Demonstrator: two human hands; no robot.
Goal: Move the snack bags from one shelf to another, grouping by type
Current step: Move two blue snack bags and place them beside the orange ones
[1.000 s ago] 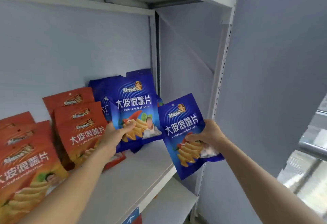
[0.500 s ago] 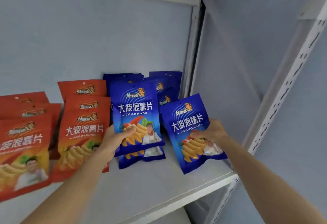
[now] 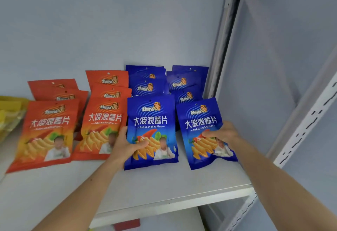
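Note:
On the white shelf (image 3: pixel 164 190) my left hand (image 3: pixel 125 147) grips a blue snack bag (image 3: pixel 151 121) at its lower left, at the front of the left blue row. My right hand (image 3: pixel 224 136) holds a second blue snack bag (image 3: pixel 198 121) by its lower right, at the front of the right blue row. Several more blue bags (image 3: pixel 180 83) stand behind these two, leaning toward the back wall. Left of them stand two rows of orange snack bags (image 3: pixel 102 121), another front one being the far-left orange bag (image 3: pixel 47 130).
Yellow packets (image 3: pixel 9 110) lie at the shelf's far left edge. A perforated white upright (image 3: pixel 306 121) and a grey side panel close off the right. Below the shelf's front lip shows a lower shelf with a red label (image 3: pixel 127 224).
Both hands have brought their blue bags lower and further onto the shelf, into the front of the two blue rows. The view has shifted left, showing more orange bags and the yellow packets.

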